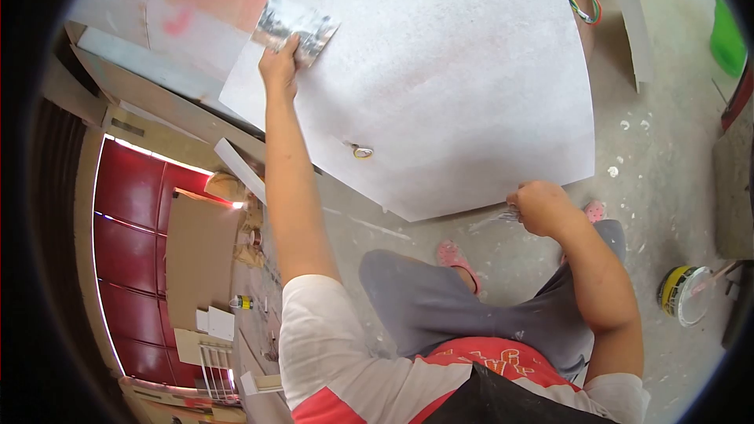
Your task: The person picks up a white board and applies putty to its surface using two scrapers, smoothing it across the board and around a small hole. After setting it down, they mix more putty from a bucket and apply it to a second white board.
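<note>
My left hand [280, 69] reaches far forward and grips a flat rectangular scraper plate [294, 22], smeared white and grey, with the thumb pressed on its face. The plate overlaps the left part of a large white panel [448, 71] with a curved far edge. Close to the panel's near right edge, my right hand [542, 208] is closed in a fist. A thin whitish, blade-like tool [503, 218] pokes out from its fingers, blurred; its handle is hidden in the fist. A small loop of wire [362, 152] shows on the panel left of centre.
Coloured wires [585, 6] hang at the panel's right edge. A tub [685, 296] of white material stands on the paint-spotted floor [652, 180] at right, near a green object [728, 35]. Cardboard [200, 259] and red doors [129, 251] are at left.
</note>
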Demonstrator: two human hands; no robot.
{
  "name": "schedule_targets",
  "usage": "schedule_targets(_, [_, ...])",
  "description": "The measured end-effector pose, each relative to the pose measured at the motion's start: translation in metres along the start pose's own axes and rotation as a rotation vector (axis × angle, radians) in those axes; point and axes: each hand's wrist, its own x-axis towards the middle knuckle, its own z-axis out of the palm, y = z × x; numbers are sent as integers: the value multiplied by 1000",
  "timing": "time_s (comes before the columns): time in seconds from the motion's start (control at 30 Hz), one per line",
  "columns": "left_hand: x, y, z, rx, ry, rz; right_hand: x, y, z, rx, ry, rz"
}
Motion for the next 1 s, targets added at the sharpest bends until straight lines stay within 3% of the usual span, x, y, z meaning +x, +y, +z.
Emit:
schedule_targets(0.17, [-15,23,83,186,8,137,1,-1,1,5,-6,38])
schedule_targets(0.5, [-90,79,229,729,-305,483,4,3,13,69,113,16])
schedule_targets(0.63, [-139,44,274,829,-479,684,-8,5,12,68,138,-13])
schedule_targets(0.87, [-215,-27,326,829,-704,834,-32,10,12,118,256,-28])
schedule_targets(0.93, [-233,-54,332,826,-782,908,-43,14,5,111,180,-2])
schedule_targets(1.0, [-250,-86,340,850,-859,842,-49,19,1,105,147,2])
